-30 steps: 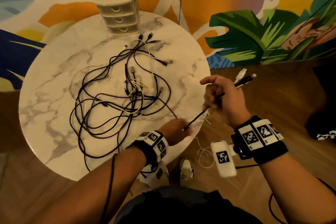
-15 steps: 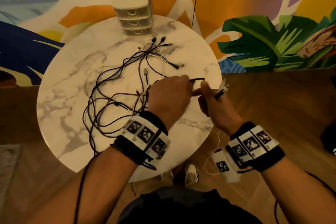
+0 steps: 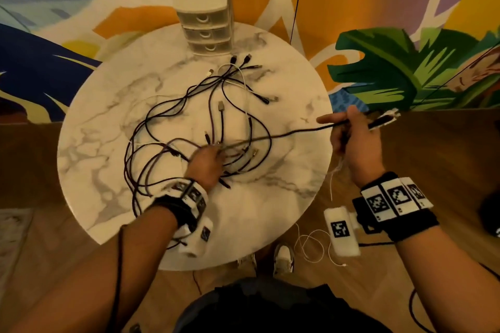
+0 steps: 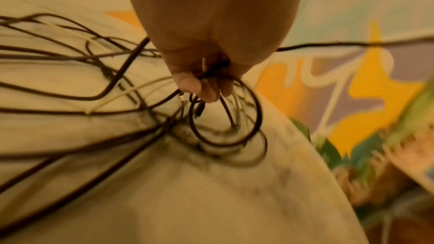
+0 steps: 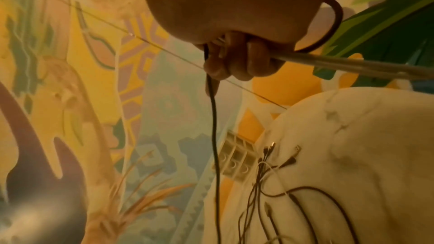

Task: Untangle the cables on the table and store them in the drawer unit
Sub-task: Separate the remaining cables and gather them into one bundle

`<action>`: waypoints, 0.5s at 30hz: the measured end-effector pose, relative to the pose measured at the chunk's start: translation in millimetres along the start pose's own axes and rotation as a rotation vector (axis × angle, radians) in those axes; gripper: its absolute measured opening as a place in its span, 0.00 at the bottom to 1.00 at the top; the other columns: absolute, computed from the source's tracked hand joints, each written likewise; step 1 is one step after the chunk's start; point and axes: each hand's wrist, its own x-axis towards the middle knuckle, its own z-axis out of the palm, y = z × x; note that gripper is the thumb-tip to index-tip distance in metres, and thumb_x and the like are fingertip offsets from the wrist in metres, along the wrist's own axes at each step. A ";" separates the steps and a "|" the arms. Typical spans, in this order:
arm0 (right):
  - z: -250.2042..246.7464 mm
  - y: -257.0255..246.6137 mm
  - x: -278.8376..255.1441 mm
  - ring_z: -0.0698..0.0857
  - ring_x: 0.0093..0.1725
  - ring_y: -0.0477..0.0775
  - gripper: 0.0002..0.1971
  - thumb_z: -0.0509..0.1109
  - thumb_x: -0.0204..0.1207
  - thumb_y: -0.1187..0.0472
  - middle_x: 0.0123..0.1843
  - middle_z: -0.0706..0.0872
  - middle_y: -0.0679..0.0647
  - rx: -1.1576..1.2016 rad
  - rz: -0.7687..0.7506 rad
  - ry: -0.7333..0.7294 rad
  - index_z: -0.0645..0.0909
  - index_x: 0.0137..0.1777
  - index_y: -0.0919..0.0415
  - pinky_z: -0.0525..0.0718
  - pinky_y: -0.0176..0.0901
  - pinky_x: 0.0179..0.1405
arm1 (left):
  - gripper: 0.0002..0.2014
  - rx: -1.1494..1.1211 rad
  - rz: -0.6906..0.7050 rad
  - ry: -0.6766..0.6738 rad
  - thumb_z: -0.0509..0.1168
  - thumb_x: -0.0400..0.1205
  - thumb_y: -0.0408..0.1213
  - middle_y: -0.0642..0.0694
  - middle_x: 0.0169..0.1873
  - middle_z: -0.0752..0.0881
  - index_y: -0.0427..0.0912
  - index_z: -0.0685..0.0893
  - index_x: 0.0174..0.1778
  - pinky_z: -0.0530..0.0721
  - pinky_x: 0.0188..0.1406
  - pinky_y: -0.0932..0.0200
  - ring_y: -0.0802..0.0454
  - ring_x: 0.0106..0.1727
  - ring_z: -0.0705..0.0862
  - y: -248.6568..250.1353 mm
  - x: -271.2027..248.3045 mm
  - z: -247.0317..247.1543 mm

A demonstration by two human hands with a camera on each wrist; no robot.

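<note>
A brightly painted mural (image 3: 405, 8) of leaves and orange shapes filled the wall behind a round counter (image 3: 270, 211) with a smooth, white, grey-veined marble top, standing on a wooden plank floor (image 3: 433, 149). At the far edge of the counter stood a small cream plastic drawer unit (image 3: 207, 12) with three shut drawers, each with a curved handle.

A loose tangle of thin, dark, round cables (image 3: 162, 149) with a few white ones sprawled across the middle of the counter, plug ends fanned out near the drawer unit.

The left hand (image 3: 207, 163) rested low on the tangle, its fingers (image 4: 206, 88) curled around several dark loops, gripping them against the counter.

The right hand (image 3: 349, 140) was raised just past the counter's right edge, fingers closed around one black cable (image 3: 292, 132), which ran taut in a straight line from the tangle under the left hand up to the right fist. Plug ends (image 3: 384, 120) stuck out beyond the right hand. A thin white cable (image 3: 311, 249) hung below that hand and lay curled on the floor.

Both wrists wore black bands with white square-patterned markers.
</note>
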 end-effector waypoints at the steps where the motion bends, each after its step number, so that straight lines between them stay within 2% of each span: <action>1: -4.1 -2.0 1.4 0.66 0.17 0.48 0.29 0.48 0.87 0.52 0.16 0.72 0.50 0.022 -0.017 0.050 0.87 0.41 0.65 0.63 0.34 0.18 | 0.13 0.007 -0.028 0.084 0.56 0.85 0.36 0.34 0.51 0.86 0.35 0.83 0.55 0.77 0.51 0.51 0.36 0.54 0.83 -2.0 11.6 -13.4; 3: -12.4 -6.0 5.7 0.66 0.18 0.47 0.29 0.47 0.87 0.52 0.16 0.72 0.49 0.078 -0.046 0.136 0.86 0.43 0.67 0.64 0.35 0.19 | 0.12 -0.075 -0.073 0.231 0.57 0.85 0.35 0.33 0.48 0.85 0.33 0.83 0.52 0.77 0.48 0.50 0.35 0.50 0.83 -4.4 28.0 -35.2; 4: -15.9 -7.0 8.4 0.66 0.17 0.47 0.29 0.47 0.87 0.52 0.16 0.72 0.48 0.104 -0.048 0.166 0.86 0.44 0.68 0.64 0.35 0.19 | 0.11 -0.102 -0.066 0.261 0.57 0.84 0.34 0.33 0.48 0.85 0.33 0.83 0.53 0.77 0.48 0.50 0.35 0.50 0.83 -7.7 31.1 -38.5; 5: -18.8 -6.0 11.3 0.65 0.17 0.47 0.29 0.46 0.88 0.51 0.16 0.72 0.48 0.125 -0.040 0.190 0.85 0.45 0.69 0.64 0.34 0.18 | 0.11 -0.095 -0.051 0.224 0.58 0.84 0.33 0.33 0.49 0.85 0.33 0.83 0.55 0.78 0.49 0.51 0.35 0.51 0.83 -9.1 30.5 -38.4; 7: -21.1 -1.3 15.5 0.65 0.15 0.45 0.31 0.45 0.87 0.48 0.15 0.72 0.48 0.148 0.005 0.219 0.85 0.46 0.68 0.62 0.34 0.16 | 0.13 -0.030 -0.060 0.028 0.58 0.84 0.35 0.33 0.53 0.85 0.34 0.83 0.58 0.77 0.54 0.51 0.35 0.55 0.82 -12.6 23.9 -27.2; 8: -21.4 2.4 16.0 0.65 0.15 0.45 0.31 0.45 0.87 0.47 0.15 0.72 0.47 0.149 0.041 0.229 0.86 0.45 0.65 0.62 0.34 0.16 | 0.14 -0.007 -0.077 -0.026 0.57 0.85 0.37 0.33 0.52 0.86 0.34 0.84 0.56 0.78 0.54 0.49 0.35 0.55 0.82 -14.2 21.7 -24.2; 10: -22.2 8.9 13.6 0.66 0.15 0.44 0.31 0.44 0.86 0.44 0.15 0.73 0.47 0.099 0.108 0.233 0.86 0.41 0.59 0.63 0.35 0.17 | 0.17 -0.121 -0.112 0.015 0.55 0.86 0.41 0.37 0.42 0.87 0.35 0.85 0.47 0.81 0.50 0.48 0.36 0.48 0.84 -9.8 22.5 -29.3; 12: -18.5 13.2 4.6 0.67 0.16 0.42 0.33 0.43 0.86 0.42 0.16 0.72 0.48 -0.010 0.142 0.161 0.87 0.38 0.58 0.65 0.33 0.17 | 0.20 -0.256 -0.113 0.135 0.52 0.87 0.43 0.43 0.34 0.85 0.38 0.85 0.39 0.79 0.44 0.51 0.41 0.40 0.83 5.2 25.3 -43.3; 15: 3.4 11.3 -14.0 0.66 0.16 0.44 0.35 0.45 0.86 0.43 0.17 0.71 0.51 -0.087 0.163 -0.035 0.86 0.34 0.63 0.65 0.33 0.18 | 0.21 -0.194 0.004 0.240 0.51 0.87 0.46 0.43 0.34 0.85 0.42 0.83 0.35 0.78 0.44 0.53 0.43 0.41 0.83 35.3 20.7 -59.6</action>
